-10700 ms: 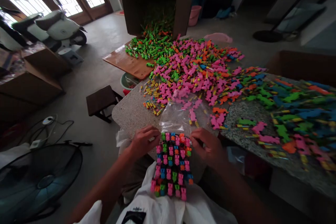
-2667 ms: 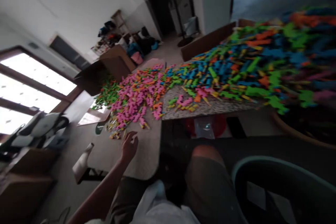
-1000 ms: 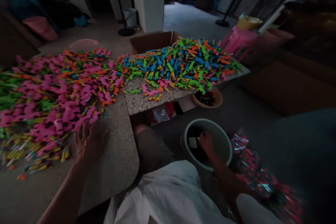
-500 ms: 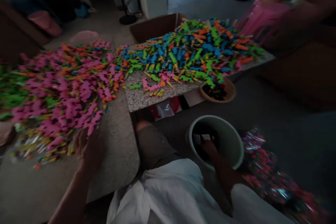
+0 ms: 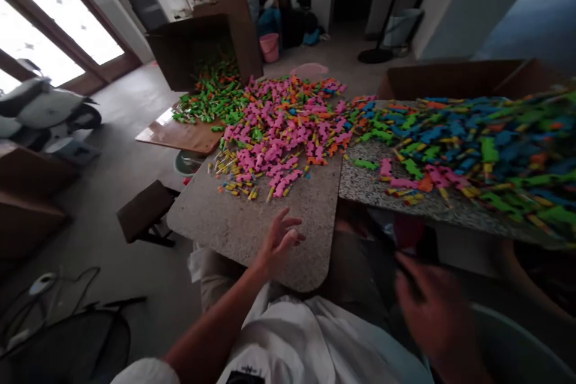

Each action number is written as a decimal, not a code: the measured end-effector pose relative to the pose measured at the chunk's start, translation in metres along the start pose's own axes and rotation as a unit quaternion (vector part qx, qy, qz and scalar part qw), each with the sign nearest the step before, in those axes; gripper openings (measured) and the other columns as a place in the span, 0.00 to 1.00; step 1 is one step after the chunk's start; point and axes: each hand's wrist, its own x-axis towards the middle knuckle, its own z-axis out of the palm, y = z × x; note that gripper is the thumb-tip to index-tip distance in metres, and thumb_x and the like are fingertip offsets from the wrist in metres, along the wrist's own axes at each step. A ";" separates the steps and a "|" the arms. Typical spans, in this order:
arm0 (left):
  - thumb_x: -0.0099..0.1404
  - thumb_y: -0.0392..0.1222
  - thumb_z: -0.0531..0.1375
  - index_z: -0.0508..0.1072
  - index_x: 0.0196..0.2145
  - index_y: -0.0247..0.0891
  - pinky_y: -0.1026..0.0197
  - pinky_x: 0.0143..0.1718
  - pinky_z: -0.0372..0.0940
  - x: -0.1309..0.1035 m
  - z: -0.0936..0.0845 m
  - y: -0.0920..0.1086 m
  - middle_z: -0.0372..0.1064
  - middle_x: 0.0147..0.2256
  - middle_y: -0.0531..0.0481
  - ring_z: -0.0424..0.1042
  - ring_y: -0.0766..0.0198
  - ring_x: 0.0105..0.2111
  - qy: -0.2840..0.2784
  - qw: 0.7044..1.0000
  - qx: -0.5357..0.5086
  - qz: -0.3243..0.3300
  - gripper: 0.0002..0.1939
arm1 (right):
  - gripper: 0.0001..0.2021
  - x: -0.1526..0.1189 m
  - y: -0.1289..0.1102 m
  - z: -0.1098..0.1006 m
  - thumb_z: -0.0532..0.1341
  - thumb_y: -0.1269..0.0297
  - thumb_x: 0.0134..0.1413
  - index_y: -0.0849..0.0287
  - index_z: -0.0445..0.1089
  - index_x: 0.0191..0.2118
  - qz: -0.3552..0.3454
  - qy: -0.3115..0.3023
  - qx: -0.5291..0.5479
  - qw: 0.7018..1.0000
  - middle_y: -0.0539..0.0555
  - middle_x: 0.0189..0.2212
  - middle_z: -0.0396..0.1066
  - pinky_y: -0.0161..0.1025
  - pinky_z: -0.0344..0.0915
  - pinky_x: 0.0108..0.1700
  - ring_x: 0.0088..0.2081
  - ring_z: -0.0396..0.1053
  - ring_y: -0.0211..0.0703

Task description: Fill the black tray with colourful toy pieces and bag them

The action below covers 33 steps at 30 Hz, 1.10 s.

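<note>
Above the bare front part of the speckled stone tabletop [image 5: 216, 216], my left hand [image 5: 281, 240] is held with its fingers spread and nothing in it. Beyond its fingertips lies a heap of small pink plastic pieces [image 5: 265, 150] with yellow tube-like ends. My right hand [image 5: 432, 306] is blurred, to the right of my lap and above the pale green bucket [image 5: 508, 327]. Its fingers close around something dark and long that points up and left; I cannot make out what it is.
A heap of blue, green and orange pieces [image 5: 459, 132] covers the right-hand slab [image 5: 373, 189]. Green pieces [image 5: 216, 99] spill from a cardboard box [image 5: 247, 36] onto a brown board [image 5: 180, 132]. A low stool [image 5: 146, 210] and a fan [image 5: 67, 342] stand on the left.
The view has swung left. My left hand has drawn back from the pink pieces and opened. My right hand has come up out of the bucket with something dark.
</note>
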 end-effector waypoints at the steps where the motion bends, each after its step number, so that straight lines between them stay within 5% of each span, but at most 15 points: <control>1: 0.69 0.66 0.66 0.56 0.74 0.51 0.51 0.46 0.77 0.000 -0.003 0.002 0.72 0.62 0.38 0.82 0.55 0.46 -0.002 0.999 -0.025 -0.021 0.45 | 0.20 0.014 -0.036 0.022 0.61 0.60 0.68 0.44 0.74 0.63 -0.054 -0.002 -0.005 0.999 0.62 0.39 0.74 0.58 0.67 0.50 0.42 0.71 0.61; 5: 0.69 0.61 0.67 0.54 0.76 0.47 0.53 0.45 0.76 0.004 -0.040 -0.001 0.77 0.52 0.44 0.80 0.56 0.45 0.106 0.993 -0.006 -0.044 0.46 | 0.22 0.037 -0.157 0.093 0.64 0.62 0.67 0.52 0.73 0.65 -0.231 -0.105 0.044 0.966 0.62 0.43 0.76 0.63 0.68 0.58 0.46 0.72 0.61; 8: 0.70 0.51 0.66 0.60 0.73 0.43 0.50 0.53 0.74 0.004 -0.085 -0.011 0.79 0.47 0.46 0.78 0.56 0.45 0.201 0.969 0.142 0.006 0.39 | 0.28 0.048 -0.193 0.119 0.69 0.52 0.64 0.56 0.71 0.66 -0.301 -0.205 0.116 0.924 0.63 0.53 0.75 0.63 0.68 0.64 0.54 0.72 0.62; 12: 0.70 0.45 0.64 0.72 0.65 0.43 0.44 0.60 0.71 -0.001 -0.128 -0.019 0.79 0.52 0.43 0.78 0.51 0.51 0.220 0.919 0.326 0.011 0.27 | 0.14 0.113 -0.182 0.153 0.60 0.62 0.72 0.55 0.76 0.57 -0.225 -0.227 0.110 0.941 0.61 0.51 0.77 0.51 0.72 0.59 0.53 0.75 0.54; 14: 0.72 0.46 0.63 0.75 0.62 0.44 0.41 0.63 0.70 -0.004 -0.134 -0.020 0.77 0.55 0.41 0.76 0.47 0.56 0.217 0.893 0.393 0.016 0.23 | 0.17 0.157 -0.171 0.173 0.61 0.66 0.70 0.57 0.75 0.60 -0.144 -0.201 0.043 0.968 0.62 0.52 0.76 0.48 0.72 0.58 0.53 0.75 0.54; 18: 0.72 0.46 0.64 0.75 0.62 0.45 0.39 0.64 0.69 -0.001 -0.128 -0.019 0.70 0.64 0.38 0.71 0.42 0.64 0.236 0.845 0.479 0.028 0.22 | 0.27 0.212 -0.165 0.204 0.67 0.61 0.66 0.55 0.70 0.69 -0.125 -0.267 -0.064 0.954 0.64 0.59 0.73 0.46 0.72 0.57 0.55 0.75 0.56; 21: 0.72 0.44 0.64 0.75 0.62 0.44 0.39 0.67 0.67 0.008 -0.123 -0.014 0.65 0.68 0.38 0.68 0.43 0.67 0.233 0.840 0.486 0.062 0.22 | 0.25 0.219 -0.171 0.213 0.67 0.60 0.67 0.55 0.71 0.67 -0.149 -0.283 -0.115 0.941 0.66 0.62 0.71 0.47 0.71 0.56 0.56 0.75 0.58; 28: 0.75 0.40 0.58 0.75 0.62 0.44 0.45 0.67 0.69 0.032 -0.113 0.006 0.74 0.60 0.42 0.74 0.50 0.61 0.154 0.862 0.466 0.129 0.20 | 0.15 0.205 -0.170 0.209 0.60 0.59 0.74 0.53 0.76 0.59 -0.250 -0.291 -0.119 0.916 0.60 0.53 0.76 0.43 0.69 0.53 0.50 0.76 0.53; 33: 0.70 0.31 0.56 0.69 0.69 0.45 0.47 0.68 0.68 0.043 -0.102 0.003 0.71 0.65 0.41 0.72 0.51 0.64 0.039 0.846 0.500 0.181 0.31 | 0.14 0.189 -0.157 0.202 0.59 0.66 0.73 0.57 0.75 0.58 -0.307 -0.296 -0.061 0.902 0.61 0.53 0.77 0.42 0.69 0.52 0.50 0.75 0.50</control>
